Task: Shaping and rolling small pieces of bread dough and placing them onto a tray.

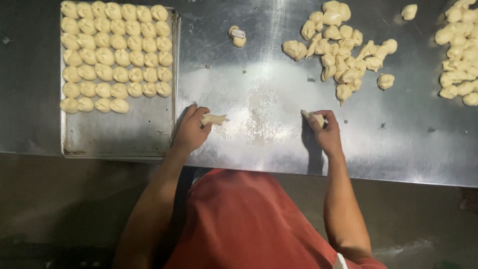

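Steel fills most of the view: the wide, scuffed stainless steel worktable (pixel 259 134) runs from edge to edge under your arms. At its left end lies the rectangular metal baking tray (pixel 119 132), its upper part packed with neat rows of round pale dough balls (pixel 115 56), its lower part bare. Toward the upper right sits the loose heap of rough, uneven dough chunks (pixel 343 47), with a second heap (pixel 460 55) at the far right edge and one stray lump (pixel 238 36) between tray and heap. Your left hand (pixel 190 130) rests just beside the tray's right rim, fingers closed around a small pointed piece of pale dough (pixel 214 119) whose tip sticks out to the right. Your right hand (pixel 326 132) is below the loose heap, fingers pinched on another small piece of dough (pixel 311 116), held against the table.
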